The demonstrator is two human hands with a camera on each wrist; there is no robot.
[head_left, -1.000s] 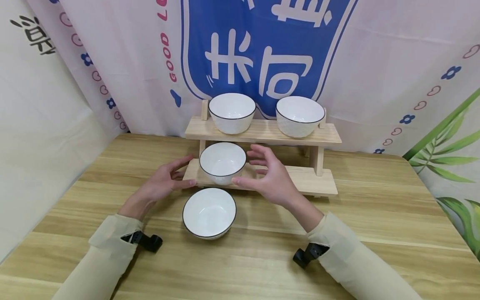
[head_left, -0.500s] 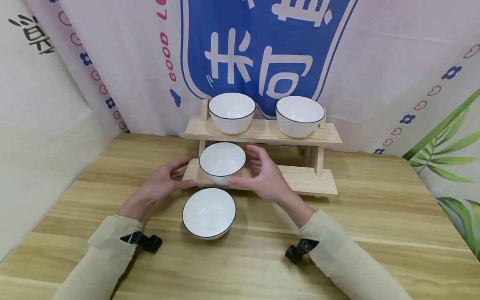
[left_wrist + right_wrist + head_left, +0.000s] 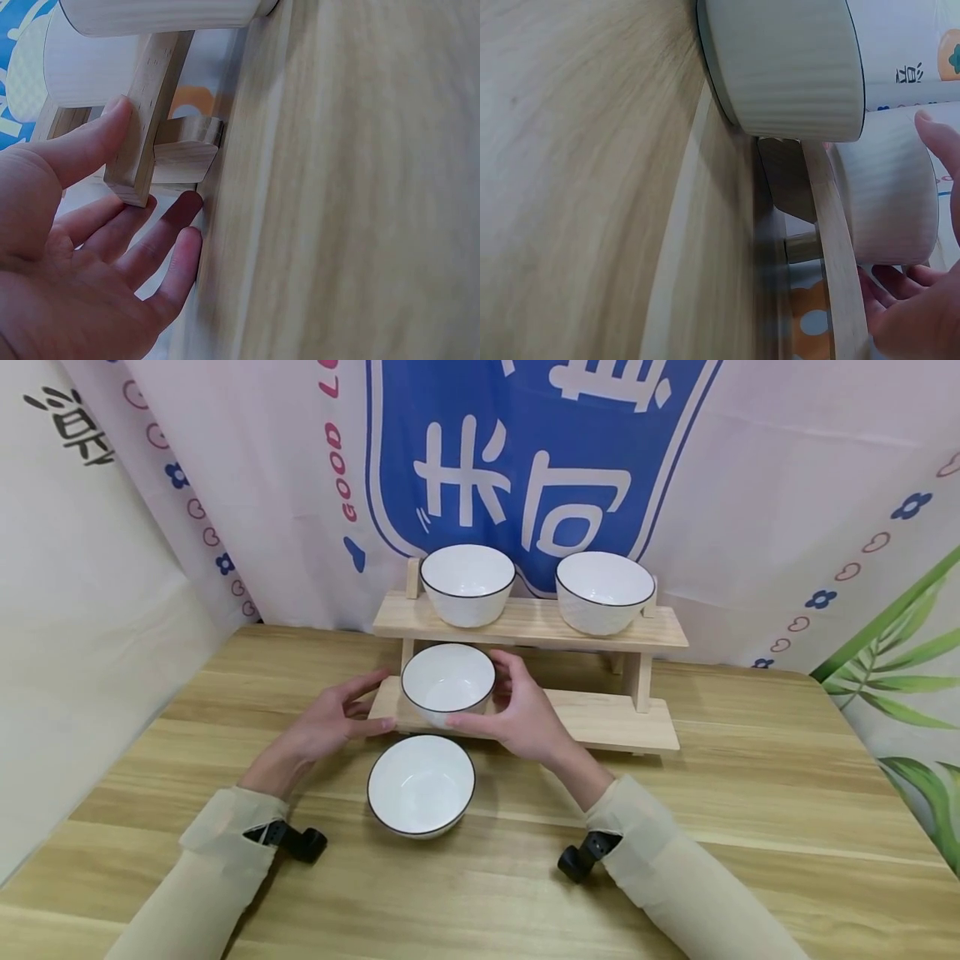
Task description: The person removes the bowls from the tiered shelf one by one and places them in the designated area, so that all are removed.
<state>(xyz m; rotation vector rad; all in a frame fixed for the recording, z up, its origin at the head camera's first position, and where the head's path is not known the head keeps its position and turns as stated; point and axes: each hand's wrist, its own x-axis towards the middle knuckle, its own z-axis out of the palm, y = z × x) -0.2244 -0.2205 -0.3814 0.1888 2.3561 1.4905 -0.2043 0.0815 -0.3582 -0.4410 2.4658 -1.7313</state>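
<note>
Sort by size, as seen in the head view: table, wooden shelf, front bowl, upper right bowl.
1. Table
2. Wooden shelf
3. Front bowl and upper right bowl: not ranked; the front one looks slightly larger, but sits nearer the camera.

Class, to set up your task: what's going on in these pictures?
A person's right hand curls round the lower bowl, which is on the lower shelf. Their left hand holds that shelf's left end. The back left bowl and back right bowl stand on the upper shelf. The front bowl sits on the table.
</note>
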